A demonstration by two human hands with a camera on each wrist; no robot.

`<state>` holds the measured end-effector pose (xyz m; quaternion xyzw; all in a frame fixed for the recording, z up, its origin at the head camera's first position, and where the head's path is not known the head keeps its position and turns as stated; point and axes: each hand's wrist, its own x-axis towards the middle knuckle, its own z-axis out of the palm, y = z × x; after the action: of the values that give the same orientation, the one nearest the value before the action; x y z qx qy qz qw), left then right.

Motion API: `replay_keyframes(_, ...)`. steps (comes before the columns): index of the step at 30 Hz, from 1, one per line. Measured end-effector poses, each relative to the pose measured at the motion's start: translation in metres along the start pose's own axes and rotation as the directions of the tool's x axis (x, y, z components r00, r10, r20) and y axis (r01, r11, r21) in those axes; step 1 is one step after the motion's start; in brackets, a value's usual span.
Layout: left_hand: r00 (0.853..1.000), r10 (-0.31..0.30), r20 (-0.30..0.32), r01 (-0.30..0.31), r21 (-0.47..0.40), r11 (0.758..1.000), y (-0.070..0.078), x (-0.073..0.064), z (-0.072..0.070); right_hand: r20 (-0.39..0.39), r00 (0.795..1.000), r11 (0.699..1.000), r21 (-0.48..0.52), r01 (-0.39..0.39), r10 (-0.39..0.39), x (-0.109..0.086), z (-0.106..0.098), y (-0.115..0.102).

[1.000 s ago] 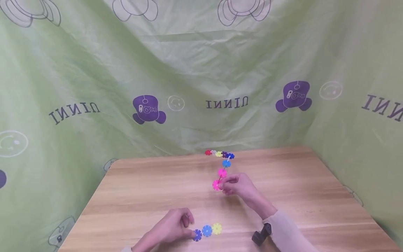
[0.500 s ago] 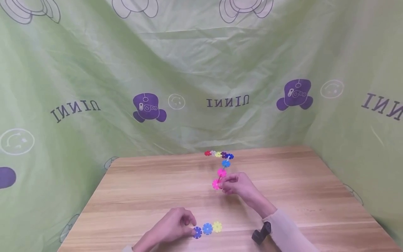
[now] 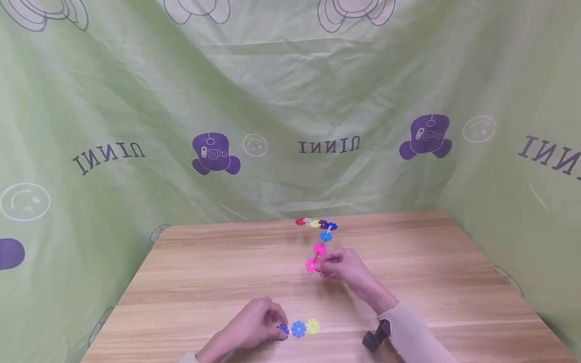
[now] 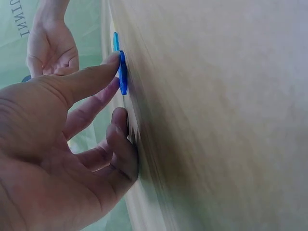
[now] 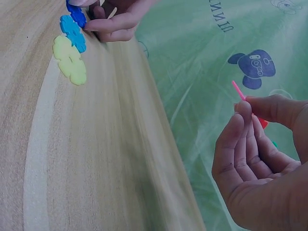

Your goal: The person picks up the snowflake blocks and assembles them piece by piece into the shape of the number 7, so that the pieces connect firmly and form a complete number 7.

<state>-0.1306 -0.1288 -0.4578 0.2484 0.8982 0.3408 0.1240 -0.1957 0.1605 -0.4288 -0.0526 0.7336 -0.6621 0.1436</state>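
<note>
Low in the head view my left hand (image 3: 256, 322) pinches a dark blue snowflake disc (image 3: 283, 329) by its notched edge, at the table surface. To its right lie a light blue snowflake disc (image 3: 298, 329) and a yellow snowflake disc (image 3: 312, 326). Farther back, my right hand (image 3: 347, 272) holds a chain of interlocked snowflake discs (image 3: 320, 248) by its near end, beside a bright pink disc (image 3: 310, 265). The chain runs away from me and bends left to a red disc (image 3: 300, 222). In the right wrist view, thumb and fingertips grip a pink disc (image 5: 237, 89) seen edge-on.
A wooden table (image 3: 204, 272) carries the discs. Green printed cloth (image 3: 272, 91) hangs behind it and at both sides. A black wrist device (image 3: 376, 337) is strapped at the right sleeve (image 3: 415, 330).
My left hand's fingers have come farther over the dark blue disc, now covering more of it, and the disc has shifted slightly away from me. The right hand stays almost still with the chain.
</note>
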Motion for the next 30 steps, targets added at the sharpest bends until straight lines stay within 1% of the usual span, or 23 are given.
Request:
replay_keyframes(7,0.999,-0.046,0.021,0.047,-0.039,0.998,0.002,-0.003,-0.001,-0.005,1.0,1.0,-0.001,-0.005,0.005,0.0,0.001,0.0)
replay_keyframes(10,0.998,-0.06,0.029,0.062,-0.085,0.994,0.003,-0.002,-0.001,-0.005,1.0,1.0,-0.001,-0.002,0.002,0.001,0.0,0.001)
replay_keyframes(12,0.998,-0.066,0.024,0.068,-0.114,0.991,0.004,-0.001,-0.001,-0.007,1.0,1.0,0.0,0.001,-0.001,0.001,-0.001,0.001)
replay_keyframes(15,0.998,-0.061,0.0,0.06,-0.144,0.988,0.006,0.003,0.0,-0.01,1.0,1.0,-0.001,-0.001,0.001,0.001,-0.001,0.001)
replay_keyframes(18,0.998,-0.05,-0.036,0.044,-0.153,0.987,0.01,0.01,0.0,-0.006,1.0,1.0,-0.006,-0.007,0.006,0.001,-0.001,0.001)
replay_keyframes(22,0.994,-0.068,-0.08,0.051,-0.195,0.98,0.018,0.024,-0.003,-0.015,1.0,1.0,-0.009,-0.002,0.002,0.002,-0.002,0.0)
replay_keyframes(27,0.984,-0.103,-0.148,0.067,-0.229,0.971,0.029,0.043,-0.009,-0.033,0.999,1.0,-0.006,0.007,-0.007,0.002,-0.004,-0.002)
replay_keyframes(30,0.978,-0.115,-0.175,0.072,-0.234,0.97,0.033,0.049,-0.011,-0.03,1.0,1.0,-0.005,0.003,-0.003,0.002,-0.004,-0.001)
